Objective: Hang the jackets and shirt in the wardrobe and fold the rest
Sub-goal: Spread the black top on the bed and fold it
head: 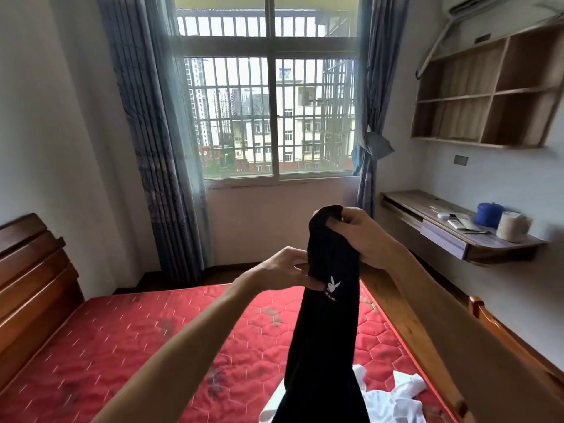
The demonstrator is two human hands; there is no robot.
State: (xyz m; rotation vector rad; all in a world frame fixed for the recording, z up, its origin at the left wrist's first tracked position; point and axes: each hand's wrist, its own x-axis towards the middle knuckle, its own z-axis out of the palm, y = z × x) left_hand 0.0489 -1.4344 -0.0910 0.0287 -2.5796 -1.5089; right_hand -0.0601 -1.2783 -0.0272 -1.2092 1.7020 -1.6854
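The black cloth [323,325] hangs in the air above the red bed [122,346]. It is long, thin and bunched up, with a small white rabbit mark on it. The right hand [363,236] is closed round the very top, with its fingers curled over the bunch. The left hand [283,267] is lower down and pinches the left edge, just beside the rabbit mark. The bottom of the cloth runs out of the picture, so I cannot tell what kind of clothing it is (a shirt would go in the wardrobe, most other things get folded).

I think the job right now is to open the cloth up and find its shape. To do that well, the two hands should take hold of matching spots, like both shoulders or both ends of a waist. Then they pull apart so the cloth spreads wide. A soft shake would help the creases drop out. If it is one to fold, lay it flat on a bare part of the red bed before making any fold.

A white piece of clothing [393,401] lies crumpled on the bed near the bottom of the picture, right by the black cloth. Take care not to drop the black one on top of it, or the two could get mixed up. No wardrobe shows here.
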